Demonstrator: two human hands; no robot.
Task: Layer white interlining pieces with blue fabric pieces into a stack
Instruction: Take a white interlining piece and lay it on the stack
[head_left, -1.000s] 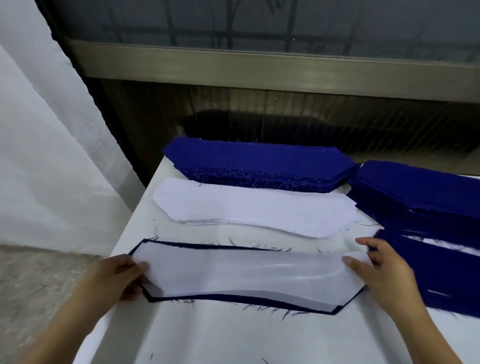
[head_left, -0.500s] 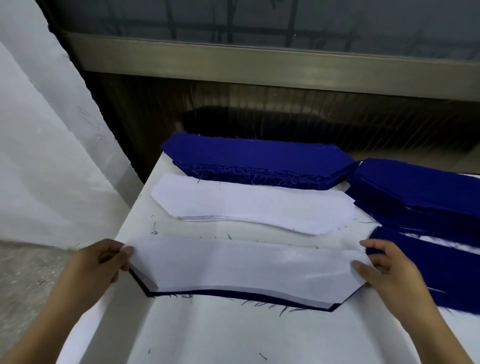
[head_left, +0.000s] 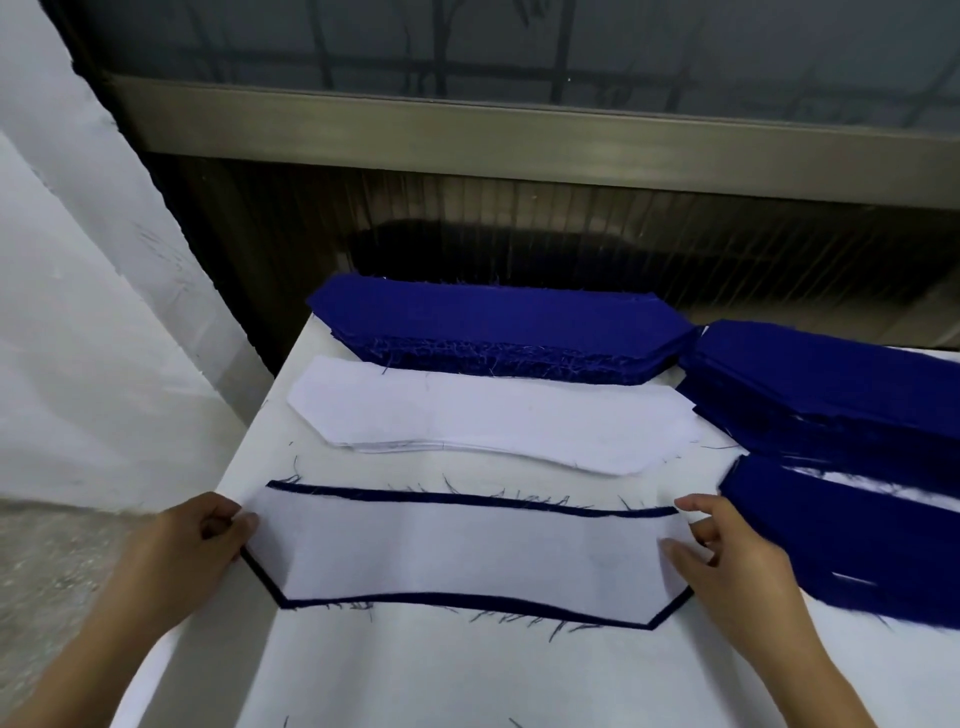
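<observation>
A white interlining piece (head_left: 457, 551) lies flat on a blue fabric piece (head_left: 467, 500), whose dark edge shows as a thin border all around it. My left hand (head_left: 192, 551) pinches the left end of the white piece. My right hand (head_left: 727, 561) holds its right end with thumb and fingers. Behind lies a low pile of white interlining pieces (head_left: 493, 421), and behind that a thick stack of blue fabric pieces (head_left: 498, 322).
The white table (head_left: 415, 675) ends at its left edge beside my left hand. More blue stacks (head_left: 841, 384) sit at the right, with a layered stack (head_left: 852, 545) right of my right hand. A window frame (head_left: 519, 135) runs along the back.
The white piece slid back toward me on the blue piece, so the blue edge shows along the far side again. Both hands kept hold of its ends.
</observation>
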